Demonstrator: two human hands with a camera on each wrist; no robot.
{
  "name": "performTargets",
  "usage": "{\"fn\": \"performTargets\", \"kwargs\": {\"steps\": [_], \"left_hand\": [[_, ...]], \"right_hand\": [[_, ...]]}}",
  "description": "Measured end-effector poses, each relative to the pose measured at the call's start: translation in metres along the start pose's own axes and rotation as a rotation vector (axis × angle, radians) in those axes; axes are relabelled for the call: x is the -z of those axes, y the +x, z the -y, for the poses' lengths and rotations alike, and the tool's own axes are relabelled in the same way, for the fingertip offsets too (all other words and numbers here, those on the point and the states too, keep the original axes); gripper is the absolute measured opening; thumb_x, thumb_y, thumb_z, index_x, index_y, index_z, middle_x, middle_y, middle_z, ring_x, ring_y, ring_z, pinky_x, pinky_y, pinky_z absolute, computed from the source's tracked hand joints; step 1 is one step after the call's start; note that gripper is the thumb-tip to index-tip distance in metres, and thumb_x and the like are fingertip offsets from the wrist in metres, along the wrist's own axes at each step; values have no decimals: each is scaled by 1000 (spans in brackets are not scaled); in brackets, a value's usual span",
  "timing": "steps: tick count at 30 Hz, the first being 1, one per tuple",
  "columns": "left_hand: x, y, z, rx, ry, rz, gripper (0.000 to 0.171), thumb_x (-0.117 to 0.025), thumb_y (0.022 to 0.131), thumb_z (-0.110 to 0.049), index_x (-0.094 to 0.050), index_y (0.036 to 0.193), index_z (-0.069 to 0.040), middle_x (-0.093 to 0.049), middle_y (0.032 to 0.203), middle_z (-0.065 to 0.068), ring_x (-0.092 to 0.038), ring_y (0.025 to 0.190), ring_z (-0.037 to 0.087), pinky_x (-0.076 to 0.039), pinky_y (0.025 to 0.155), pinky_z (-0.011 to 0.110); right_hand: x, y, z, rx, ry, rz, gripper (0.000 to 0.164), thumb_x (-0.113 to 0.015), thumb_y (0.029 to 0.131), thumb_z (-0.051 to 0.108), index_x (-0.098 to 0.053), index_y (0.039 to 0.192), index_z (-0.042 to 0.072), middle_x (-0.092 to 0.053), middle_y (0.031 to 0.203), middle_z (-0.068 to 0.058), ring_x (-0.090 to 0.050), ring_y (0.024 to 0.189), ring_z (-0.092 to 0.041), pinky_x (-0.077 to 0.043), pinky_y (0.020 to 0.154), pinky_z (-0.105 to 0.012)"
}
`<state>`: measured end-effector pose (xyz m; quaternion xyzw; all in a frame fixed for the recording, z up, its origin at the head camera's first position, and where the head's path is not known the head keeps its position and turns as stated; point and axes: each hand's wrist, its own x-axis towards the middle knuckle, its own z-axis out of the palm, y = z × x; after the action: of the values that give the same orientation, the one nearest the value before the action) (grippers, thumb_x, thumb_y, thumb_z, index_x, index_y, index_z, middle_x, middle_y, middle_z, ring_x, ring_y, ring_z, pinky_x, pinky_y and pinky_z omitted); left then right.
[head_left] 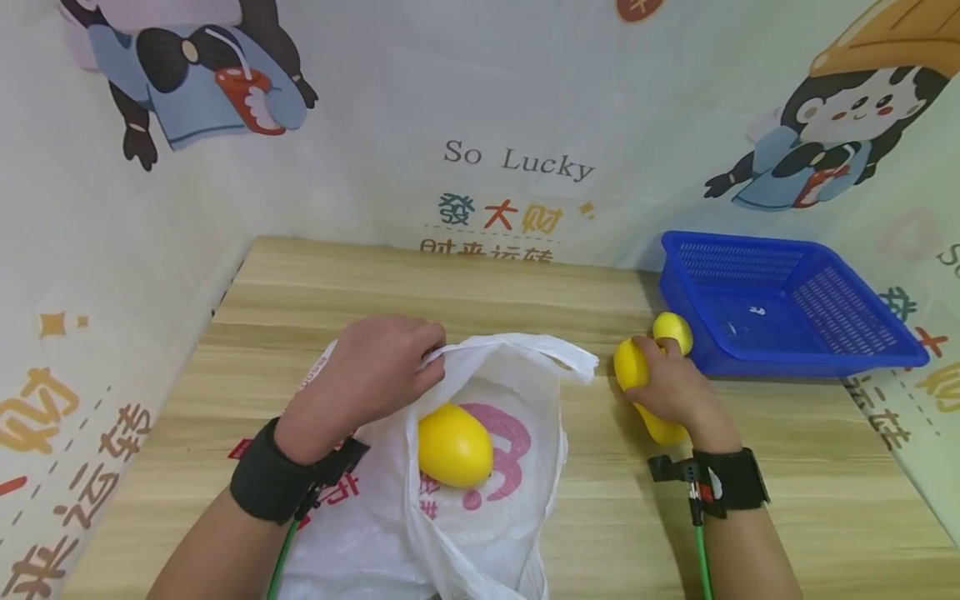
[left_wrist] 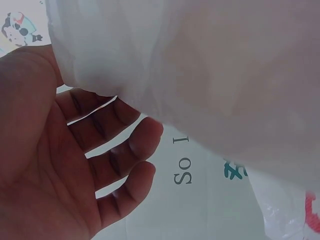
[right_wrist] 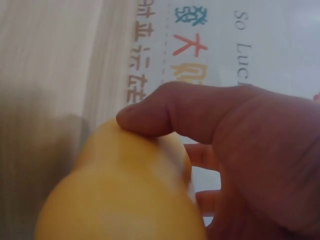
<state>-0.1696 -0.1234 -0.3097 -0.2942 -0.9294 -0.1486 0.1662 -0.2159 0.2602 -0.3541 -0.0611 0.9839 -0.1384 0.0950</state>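
Note:
My left hand [head_left: 375, 367] pinches the top edge of a white plastic bag [head_left: 352, 533] with pink-red print, lifting its mouth apart. In the left wrist view, the bag [left_wrist: 200, 75] hides the fingertips at its edge; the lower fingers [left_wrist: 135, 187] curve loosely. A large smooth yellow fruit [head_left: 455, 446], mango-like, lies at the bag's mouth. To the right, my right hand [head_left: 675, 387] grips a yellow fruit [head_left: 630, 364] with its thumb over the top. The right wrist view shows two rounded yellow lobes [right_wrist: 120, 205]; I cannot tell whether these are one fruit or two. A lemon-like fruit [head_left: 672, 332] sits beside the fingers.
A blue plastic basket [head_left: 765, 367] with slotted sides stands at the back right, a small white scrap on its floor. The wood-grain table [head_left: 337, 271] meets a printed cloth backdrop [head_left: 360, 167] behind and at both sides. Green cables [head_left: 281, 558] run from the wrist cameras.

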Motion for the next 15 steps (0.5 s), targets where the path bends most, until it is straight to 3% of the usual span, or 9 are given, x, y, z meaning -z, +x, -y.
{"fn": "performTargets", "kwargs": {"steps": [8, 15], "left_hand": [[1, 2, 0, 9, 0, 26, 10, -68, 91, -16, -66, 83, -11, -47, 60, -4, -42, 53, 14, -38, 50, 26], [-1, 2, 1, 7, 3, 26, 9, -68, 91, -16, -67, 84, -10, -50, 61, -4, -43, 53, 14, -40, 51, 26]], "right_hand": [[13, -14, 17, 81, 3, 57, 76, -71, 86, 20, -37, 153, 5, -31, 152, -33, -57, 104, -43, -49, 88, -62], [18, -33, 35, 199, -21, 97, 74, -73, 82, 14, -44, 150, 6, -43, 143, -27, -56, 104, -37, -50, 88, -55]]}}
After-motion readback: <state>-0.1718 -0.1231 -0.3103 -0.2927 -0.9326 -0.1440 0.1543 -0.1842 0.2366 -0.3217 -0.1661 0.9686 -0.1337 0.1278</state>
